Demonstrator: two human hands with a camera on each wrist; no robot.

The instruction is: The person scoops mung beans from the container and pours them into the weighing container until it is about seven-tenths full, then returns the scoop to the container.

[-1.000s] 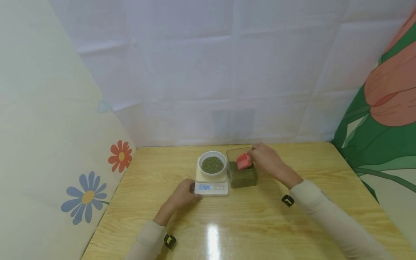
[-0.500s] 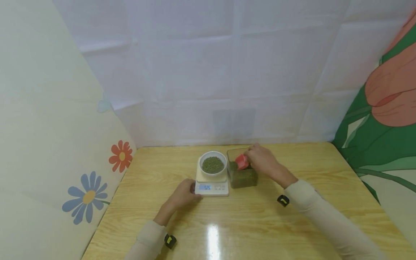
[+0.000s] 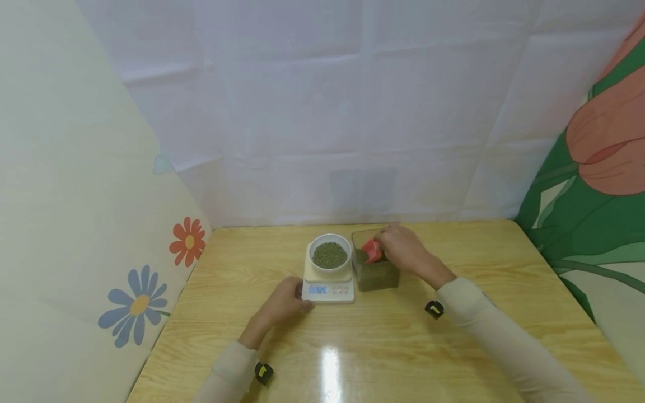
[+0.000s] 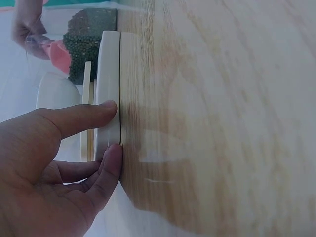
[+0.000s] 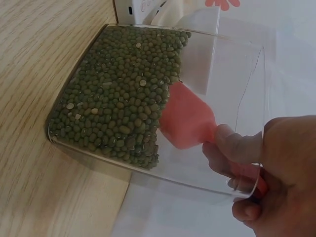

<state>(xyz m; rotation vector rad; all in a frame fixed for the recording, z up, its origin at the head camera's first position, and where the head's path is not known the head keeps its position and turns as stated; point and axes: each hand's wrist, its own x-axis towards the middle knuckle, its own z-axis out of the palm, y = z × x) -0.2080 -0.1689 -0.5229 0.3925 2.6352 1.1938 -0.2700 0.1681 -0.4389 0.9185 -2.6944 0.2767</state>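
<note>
A white bowl (image 3: 330, 253) of green mung beans sits on a small white kitchen scale (image 3: 328, 286) with a lit display. My left hand (image 3: 284, 301) touches the scale's front left corner, thumb and fingers (image 4: 89, 116) against its edge (image 4: 108, 89). Right of the scale stands a clear square container (image 3: 375, 260) part full of mung beans (image 5: 123, 94). My right hand (image 3: 400, 246) grips the handle of a red scoop (image 5: 187, 118), whose mouth is pushed down into the beans inside the container.
Everything stands on a wooden table (image 3: 383, 341) with a glare spot near its front. White sheeting closes the back, a flower-print panel (image 3: 136, 305) the left side, and a green and pink printed cloth (image 3: 594, 184) the right.
My right hand has lowered the red scoop leftward and deeper into the container of beans. The left hand and the scale have not moved.
</note>
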